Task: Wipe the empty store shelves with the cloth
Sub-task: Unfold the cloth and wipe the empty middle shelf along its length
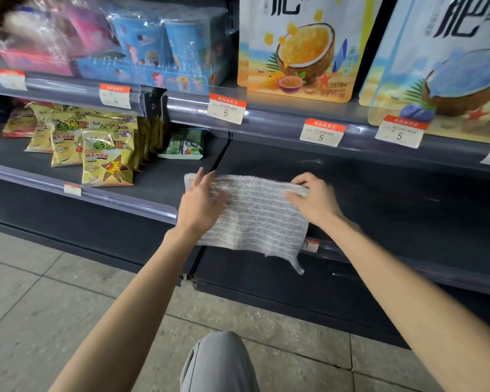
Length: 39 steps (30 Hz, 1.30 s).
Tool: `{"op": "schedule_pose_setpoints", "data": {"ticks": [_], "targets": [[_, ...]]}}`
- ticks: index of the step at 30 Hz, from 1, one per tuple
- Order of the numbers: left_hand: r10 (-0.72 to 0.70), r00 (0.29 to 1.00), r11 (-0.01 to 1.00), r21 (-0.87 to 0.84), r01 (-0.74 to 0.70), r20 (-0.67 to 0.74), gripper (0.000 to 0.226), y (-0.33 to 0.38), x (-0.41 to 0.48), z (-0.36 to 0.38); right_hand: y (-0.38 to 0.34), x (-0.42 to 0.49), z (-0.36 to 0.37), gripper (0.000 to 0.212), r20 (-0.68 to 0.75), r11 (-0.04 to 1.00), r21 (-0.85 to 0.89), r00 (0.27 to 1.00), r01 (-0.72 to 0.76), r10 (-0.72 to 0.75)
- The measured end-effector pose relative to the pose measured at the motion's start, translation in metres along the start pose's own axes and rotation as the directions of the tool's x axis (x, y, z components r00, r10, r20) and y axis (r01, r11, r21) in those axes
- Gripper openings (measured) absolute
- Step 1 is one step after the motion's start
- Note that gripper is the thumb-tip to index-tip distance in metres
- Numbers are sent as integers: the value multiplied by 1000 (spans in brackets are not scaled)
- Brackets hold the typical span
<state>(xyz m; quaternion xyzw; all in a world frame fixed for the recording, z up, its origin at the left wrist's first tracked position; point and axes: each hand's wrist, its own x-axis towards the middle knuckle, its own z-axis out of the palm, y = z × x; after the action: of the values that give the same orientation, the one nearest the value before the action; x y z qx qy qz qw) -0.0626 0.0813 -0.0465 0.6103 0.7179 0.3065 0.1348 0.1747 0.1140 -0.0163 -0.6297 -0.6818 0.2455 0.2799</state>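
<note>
A store aisle with dark grey shelving above a pale tiled floor [40,301]. The empty shelf [393,199] on the right carries a white-and-grey striped cloth [255,216], spread flat with its near edge hanging over the shelf's front rail. The left hand [201,202] lies open, fingers spread, pressing the cloth's left side. The right hand [314,199] pinches the cloth's far right corner between thumb and fingers. On the adjoining shelf to the left stand yellow snack bags [105,159] and a green packet [184,144]. Price tags [226,112] line the rail above.
</note>
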Motion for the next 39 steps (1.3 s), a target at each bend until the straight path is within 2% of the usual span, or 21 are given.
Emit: {"op": "schedule_pose_setpoints", "data": {"ticks": [1,3,6,8,10,12,14,18,20,23,27,30,34,39], "targets": [[5,996,996,89,-12,88,71,-3,0,8,2,0,8,41,50,991,-128,998,-27,34],[27,986,985,163,-54,166,69,-12,-4,23,3,-8,24,50,72,959,-284,997,-16,38],[-12,972,980,198,-36,233,58,-20,-6,31,2,-26,41,50,155,975,-198,985,101,-70],[-51,938,959,278,-50,344,73,-26,1,36,2,-33,51,54,283,982,-149,956,119,-73],[-31,880,900,396,-181,473,100,-34,10,41,5,-33,60,60,400,959,-246,916,141,-32],[-51,842,861,451,-235,537,110,-39,19,43,10,-27,67,65,466,909,-369,885,191,4],[-81,830,865,453,-217,552,104,-39,26,43,12,-19,70,68,503,880,-431,863,198,52],[-133,779,854,470,-223,612,75,-35,46,40,16,3,75,67,526,864,-470,843,179,112],[-164,763,878,446,-177,626,75,-32,56,38,20,13,78,64,524,857,-480,844,186,111],[-144,776,882,435,-180,614,74,-31,68,46,26,29,85,62,506,842,-502,857,197,101],[-43,852,873,434,-221,522,73,-34,87,62,32,53,93,63,414,827,-529,909,191,55],[24,881,873,420,-249,472,73,-36,95,67,36,63,94,64,332,825,-530,943,197,-12],[3,872,879,414,-236,490,73,-38,86,67,36,54,85,66,386,829,-506,922,239,-30],[9,889,929,326,-177,458,62,-39,66,58,24,32,77,59,465,888,-429,883,165,60]]}}
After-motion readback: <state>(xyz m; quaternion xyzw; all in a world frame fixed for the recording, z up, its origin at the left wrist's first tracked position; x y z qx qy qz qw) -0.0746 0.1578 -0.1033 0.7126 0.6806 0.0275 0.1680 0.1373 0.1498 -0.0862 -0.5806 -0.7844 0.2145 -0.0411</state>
